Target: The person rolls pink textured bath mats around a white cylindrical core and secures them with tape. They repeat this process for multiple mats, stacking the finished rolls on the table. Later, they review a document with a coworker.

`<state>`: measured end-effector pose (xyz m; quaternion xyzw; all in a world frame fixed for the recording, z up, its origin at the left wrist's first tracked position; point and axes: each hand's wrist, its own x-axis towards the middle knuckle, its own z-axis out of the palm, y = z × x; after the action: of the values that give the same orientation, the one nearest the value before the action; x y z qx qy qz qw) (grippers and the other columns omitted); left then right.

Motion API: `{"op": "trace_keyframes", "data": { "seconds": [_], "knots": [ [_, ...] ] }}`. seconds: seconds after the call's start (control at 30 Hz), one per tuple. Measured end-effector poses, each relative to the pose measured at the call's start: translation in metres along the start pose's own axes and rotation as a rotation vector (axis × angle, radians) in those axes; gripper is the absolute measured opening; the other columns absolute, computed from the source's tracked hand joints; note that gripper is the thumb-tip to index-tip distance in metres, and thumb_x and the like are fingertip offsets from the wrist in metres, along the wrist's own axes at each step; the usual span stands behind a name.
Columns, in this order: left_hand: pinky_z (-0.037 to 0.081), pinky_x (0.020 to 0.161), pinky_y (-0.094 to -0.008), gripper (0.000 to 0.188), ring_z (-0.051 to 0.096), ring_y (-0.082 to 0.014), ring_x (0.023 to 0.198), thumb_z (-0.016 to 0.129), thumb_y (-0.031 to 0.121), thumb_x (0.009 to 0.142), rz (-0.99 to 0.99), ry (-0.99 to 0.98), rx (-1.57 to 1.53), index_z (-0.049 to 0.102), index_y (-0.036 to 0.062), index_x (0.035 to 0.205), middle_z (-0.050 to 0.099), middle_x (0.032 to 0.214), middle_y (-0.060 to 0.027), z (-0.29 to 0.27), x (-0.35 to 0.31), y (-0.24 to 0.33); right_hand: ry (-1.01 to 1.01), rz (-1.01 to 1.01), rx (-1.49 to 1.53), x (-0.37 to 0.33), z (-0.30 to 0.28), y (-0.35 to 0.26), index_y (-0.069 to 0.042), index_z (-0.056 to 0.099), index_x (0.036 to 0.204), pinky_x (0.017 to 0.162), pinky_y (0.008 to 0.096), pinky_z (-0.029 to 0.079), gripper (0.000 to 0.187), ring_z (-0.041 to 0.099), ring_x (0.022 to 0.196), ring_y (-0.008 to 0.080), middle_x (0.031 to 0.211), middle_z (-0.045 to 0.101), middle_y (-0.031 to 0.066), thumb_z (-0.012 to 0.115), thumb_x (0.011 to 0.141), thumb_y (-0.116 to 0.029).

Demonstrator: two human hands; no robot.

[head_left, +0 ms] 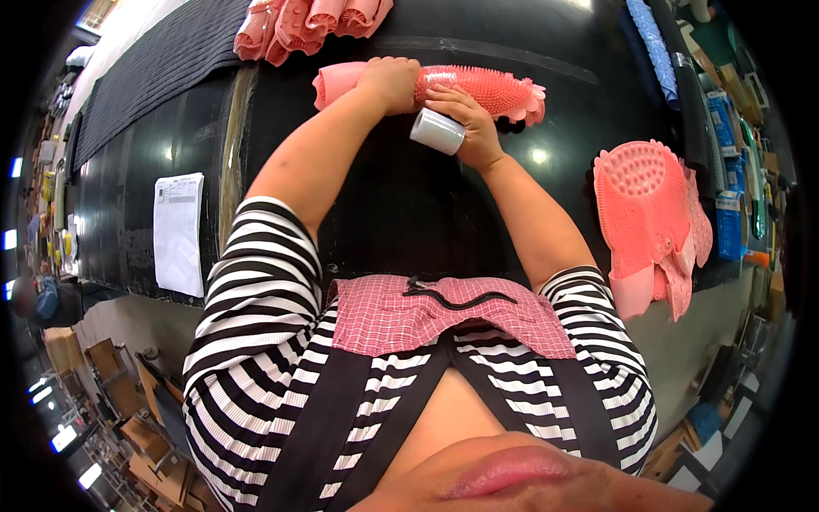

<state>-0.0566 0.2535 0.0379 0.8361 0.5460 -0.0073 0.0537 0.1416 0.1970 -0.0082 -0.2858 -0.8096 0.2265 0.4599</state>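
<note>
A pink rubber mat with short bristles, rolled into a tube, lies crosswise on the black table. My left hand is closed over the roll left of its middle. Shiny clear film seems to cover part of the bristles beside that hand. In my right hand is a small roll of clear stretch film, tilted, close against the near side of the mat. My right fingertips reach the mat's bristles. Scalloped flaps stick out at the mat's right end.
Several rolled pink mats lie at the far left. Unrolled pink mats overhang the table's right edge. Printed sheets lie at left, below a black ribbed mat. A blue roll is at far right.
</note>
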Motion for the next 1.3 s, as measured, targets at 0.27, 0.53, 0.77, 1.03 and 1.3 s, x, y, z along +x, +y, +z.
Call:
{"op": "trace_keyframes", "data": {
  "seconds": [0.27, 0.53, 0.77, 1.03, 1.3],
  "knots": [
    [0.052, 0.090, -0.0395, 0.069, 0.069, -0.0336, 0.104, 0.087, 0.034, 0.064, 0.076, -0.754, -0.539, 0.067, -0.0003, 0.120, 0.073, 0.107, -0.0208, 0.009, -0.105, 0.034, -0.072, -0.024, -0.052, -0.110, 0.003, -0.118, -0.008, 0.073, 0.114, 0.103, 0.0441, 0.049, 0.043, 0.068, 0.113, 0.0312, 0.119, 0.072, 0.0128, 0.084, 0.075, -0.019],
    [0.051, 0.097, -0.0425, 0.034, 0.066, -0.0305, 0.107, 0.077, 0.026, 0.081, -0.095, 0.023, -0.212, 0.077, 0.0066, 0.109, 0.071, 0.110, -0.0123, -0.011, -0.117, 0.012, 0.036, 0.578, 0.332, -0.038, 0.034, -0.036, -0.003, 0.074, 0.101, 0.080, 0.0332, 0.053, 0.019, 0.070, 0.086, 0.0224, 0.096, 0.075, 0.0113, 0.074, 0.084, -0.011],
    [0.023, 0.123, -0.0534, 0.092, 0.038, -0.0370, 0.144, 0.085, 0.035, 0.074, 0.017, 0.393, -0.054, 0.043, -0.0001, 0.147, 0.043, 0.152, -0.0199, 0.067, -0.169, 0.066, 0.116, 0.630, 0.574, 0.044, 0.043, 0.054, 0.000, 0.075, 0.087, 0.061, 0.0262, 0.045, 0.020, 0.060, 0.066, 0.0103, 0.074, 0.067, 0.0022, 0.063, 0.090, -0.015],
    [0.043, 0.108, -0.0428, 0.087, 0.057, -0.0314, 0.122, 0.093, 0.051, 0.059, -0.117, 0.049, -0.106, 0.058, 0.0033, 0.123, 0.063, 0.121, -0.0139, 0.020, -0.063, 0.001, -0.109, 0.577, 0.613, 0.055, 0.013, 0.019, 0.001, 0.074, 0.108, 0.081, 0.0284, 0.055, 0.018, 0.068, 0.088, 0.0118, 0.099, 0.073, 0.0040, 0.065, 0.094, -0.006],
    [0.053, 0.094, -0.0440, 0.042, 0.068, -0.0359, 0.109, 0.069, 0.035, 0.083, -0.101, -0.198, -0.181, 0.070, 0.0045, 0.111, 0.073, 0.113, -0.0187, 0.003, -0.002, -0.035, -0.050, 0.458, 0.413, 0.027, 0.033, 0.006, -0.004, 0.076, 0.105, 0.081, 0.0303, 0.053, 0.017, 0.067, 0.092, 0.0140, 0.099, 0.074, 0.0060, 0.066, 0.091, -0.010]
  ]
}}
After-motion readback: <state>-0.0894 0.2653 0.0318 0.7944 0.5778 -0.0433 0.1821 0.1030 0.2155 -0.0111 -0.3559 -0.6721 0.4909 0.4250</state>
